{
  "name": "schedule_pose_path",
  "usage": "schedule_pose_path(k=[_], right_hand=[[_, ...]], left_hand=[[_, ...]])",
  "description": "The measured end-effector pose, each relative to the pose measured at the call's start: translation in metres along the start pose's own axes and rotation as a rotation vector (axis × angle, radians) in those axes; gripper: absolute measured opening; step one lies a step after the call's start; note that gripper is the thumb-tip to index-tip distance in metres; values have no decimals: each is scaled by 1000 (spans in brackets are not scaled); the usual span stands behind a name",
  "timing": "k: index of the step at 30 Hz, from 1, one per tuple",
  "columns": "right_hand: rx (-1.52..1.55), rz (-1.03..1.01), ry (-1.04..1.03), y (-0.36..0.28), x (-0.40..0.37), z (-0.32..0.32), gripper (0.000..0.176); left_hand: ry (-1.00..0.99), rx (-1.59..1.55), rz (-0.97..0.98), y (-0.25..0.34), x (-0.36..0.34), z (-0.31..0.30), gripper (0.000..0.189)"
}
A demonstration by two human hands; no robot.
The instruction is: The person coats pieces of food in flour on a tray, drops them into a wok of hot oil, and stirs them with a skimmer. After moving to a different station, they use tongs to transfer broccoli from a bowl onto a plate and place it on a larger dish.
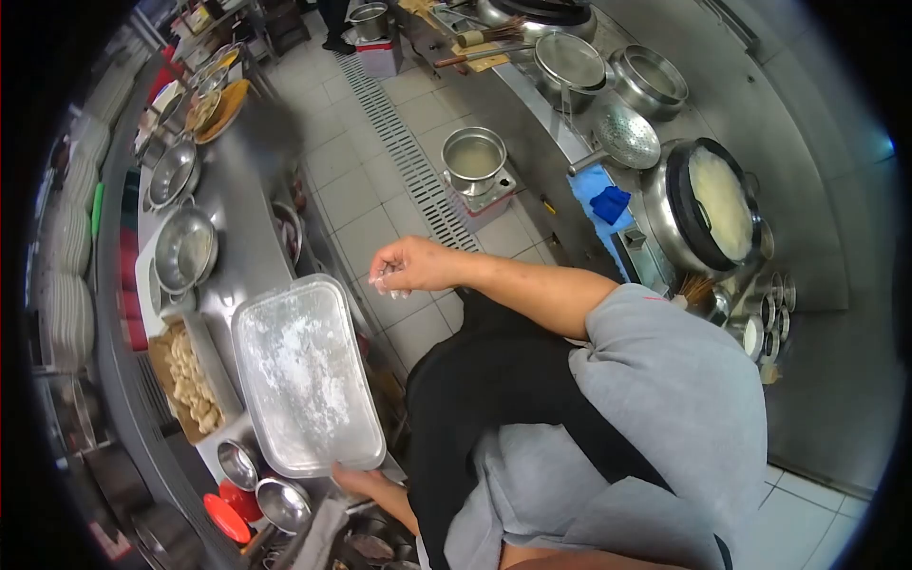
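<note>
A rectangular metal tray (302,375) dusted with white powder (309,370) lies at the counter's edge. Against its near corner is my left hand (359,481), gripping the rim; some of its fingers are hidden by the tray. My right hand (410,266) hovers beyond the tray's opposite end, apart from it. Its fingers are curled together, with white powder clinging to the tips; whether anything is inside them cannot be seen. Beside the tray, on its far side, stands a rectangular container (197,380) of pale, lumpy pieces.
Metal bowls (186,249) line the counter (249,228). Two small bowls (283,503) and a red lid (226,518) sit past the tray. Behind me are a wok (722,204) with pale liquid, a perforated ladle (627,136) and a pot (474,157) above the floor drain.
</note>
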State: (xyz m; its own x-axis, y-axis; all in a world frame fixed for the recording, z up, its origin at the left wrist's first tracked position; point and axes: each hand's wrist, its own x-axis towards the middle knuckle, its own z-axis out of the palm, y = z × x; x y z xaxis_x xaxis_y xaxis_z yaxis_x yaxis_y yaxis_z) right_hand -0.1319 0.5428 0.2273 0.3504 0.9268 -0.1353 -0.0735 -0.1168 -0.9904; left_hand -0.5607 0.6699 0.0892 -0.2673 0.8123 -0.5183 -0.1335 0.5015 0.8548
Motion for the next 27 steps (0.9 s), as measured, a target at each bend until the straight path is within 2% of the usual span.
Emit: schedule_pose_path(k=[1, 3, 5, 6, 7, 8, 9, 11, 13, 15, 16, 17, 18, 19, 21, 23, 24, 26, 27], right_hand=[[10, 15, 14, 3, 2, -9, 19], [20, 25, 46, 8, 7, -37, 20], [29, 31, 78, 13, 11, -70, 20], [72, 21, 92, 17, 15, -89, 20], [113, 6, 106, 18, 23, -109, 20], [120, -9, 120, 15, 31, -128, 20], [131, -12, 140, 12, 35, -148, 20], [166, 0, 213, 8, 35, -189, 20], [184, -97, 269, -10, 39, -223, 20], [183, -104, 304, -30, 37, -258, 20], [212, -122, 317, -36, 36, -272, 19], [240, -136, 331, -39, 33, -286, 19], [216, -185, 371, -41, 29, -300, 18], [220, -184, 388, -46, 22, -313, 18], [299, -200, 519, -53, 4, -338, 18], [258, -192, 658, -43, -12, -365, 19], [214, -202, 726, -37, -20, -377, 20], [243, -138, 885, -33, -37, -396, 19], [272, -125, 967, -33, -42, -403, 20]], left_hand=[[-9, 7, 4, -9, 13, -2, 57], [137, 432, 357, -25, 36, -9, 51], [322, 566, 385, -20, 30, -2, 51], [427, 677, 528, -17, 32, -1, 51], [535, 779, 674, -15, 32, 11, 51], [526, 808, 694, 15, -8, 51, 52], [452, 787, 745, 18, 7, 61, 59], [251, 786, 937, 30, 18, 118, 55], [0, 722, 926, 48, -15, 212, 52], [-257, 652, 843, 56, -54, 303, 50], [-369, 636, 946, 48, -56, 338, 49], [-520, 599, 970, 38, -58, 371, 46], [-689, 553, 880, 32, -75, 404, 42], [-807, 555, 881, 29, -107, 435, 37], [-1028, 621, 944, 2, -98, 477, 33], [-1176, 782, 952, -1, -114, 515, 30], [-1181, 781, 955, -1, -110, 530, 30], [-1268, 1008, 813, -14, -96, 565, 26], [-1270, 1001, 812, -21, -85, 581, 26]])
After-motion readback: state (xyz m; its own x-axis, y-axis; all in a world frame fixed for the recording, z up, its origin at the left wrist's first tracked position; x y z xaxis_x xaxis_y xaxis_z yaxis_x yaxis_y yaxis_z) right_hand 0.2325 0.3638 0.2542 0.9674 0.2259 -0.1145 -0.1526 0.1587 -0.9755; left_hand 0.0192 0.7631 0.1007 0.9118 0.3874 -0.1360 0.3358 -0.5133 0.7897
